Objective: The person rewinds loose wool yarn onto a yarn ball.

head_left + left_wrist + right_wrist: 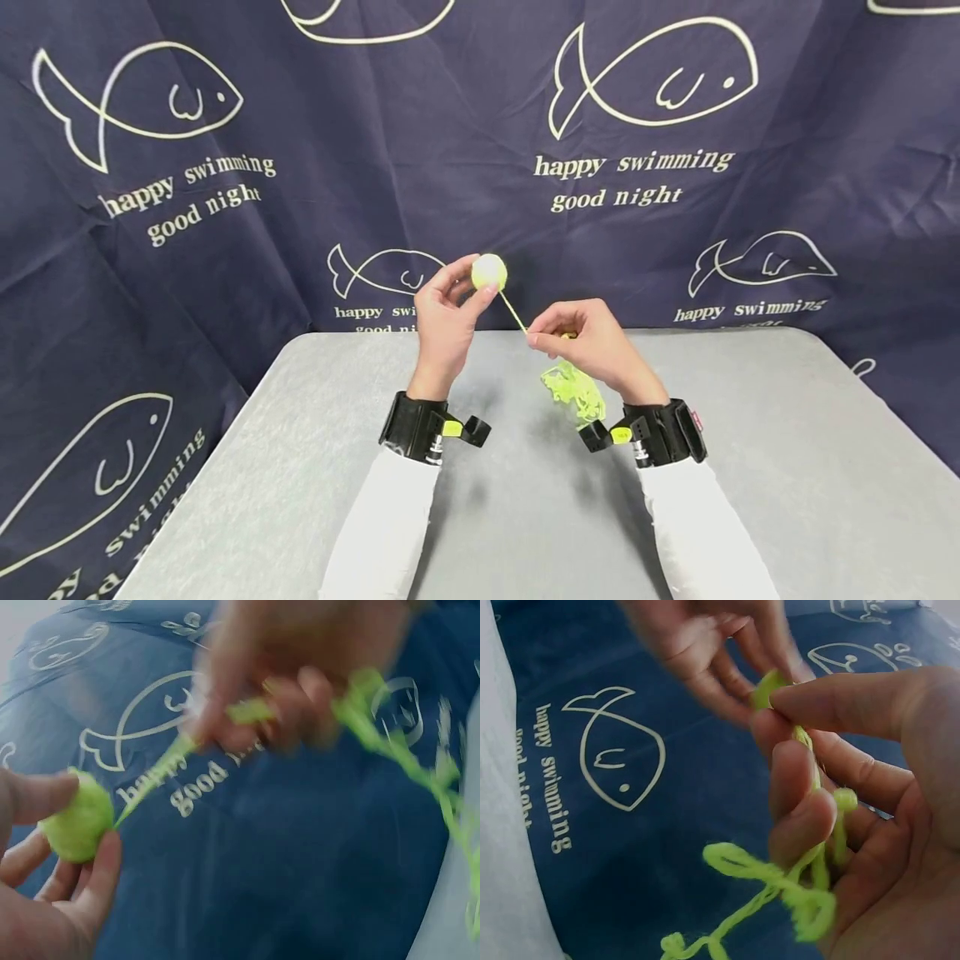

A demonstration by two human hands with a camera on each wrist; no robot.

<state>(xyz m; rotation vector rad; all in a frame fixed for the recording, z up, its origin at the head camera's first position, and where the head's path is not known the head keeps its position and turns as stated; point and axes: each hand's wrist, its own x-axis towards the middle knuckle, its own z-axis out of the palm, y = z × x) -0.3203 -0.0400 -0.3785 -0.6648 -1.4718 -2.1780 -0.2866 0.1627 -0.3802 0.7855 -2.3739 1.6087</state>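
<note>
A small yellow-green ball of yarn (489, 272) is held between the thumb and fingers of my left hand (444, 321), raised above the far edge of the table. From the ball a taut strand of yarn (513, 311) slants down to my right hand (588, 342), which pinches it between thumb and index finger. In the right wrist view, loose yarn (772, 881) with loops and knots runs through the curled fingers and hangs below them. Under the right hand, a tangled bunch of the same yarn (573, 390) shows in the head view.
A grey table (525, 517) spreads below both hands. Behind it hangs a dark blue cloth (465, 125) printed with white fish outlines and words. Each wrist wears a black strap (667, 433) with a small camera, over white sleeves (705, 533).
</note>
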